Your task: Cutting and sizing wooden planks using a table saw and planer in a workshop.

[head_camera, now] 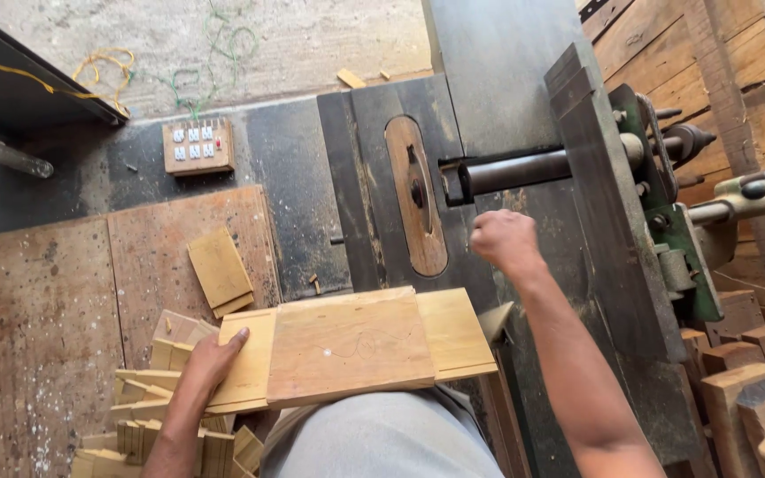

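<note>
Left hand (pixel 210 358) on wooden board (pixel 347 347)

Left hand (pixel 214 358): enters from the lower left edge of view, forearm bare and angled up and to the right. Palm faces down, laid flat; fingers extended and held close together, pointing to the right; thumb lies alongside them. Wrist roughly straight, in line with the forearm.

Right hand (pixel 505 241): reaches forward from the lower right, arm bare and nearly straight, running up and to the left from the elbow. Fingers curled into a closed fist, knuckles toward the far side, back of the hand uppermost. Wrist slightly bent. It sits higher in view and well apart from the left hand.
</note>
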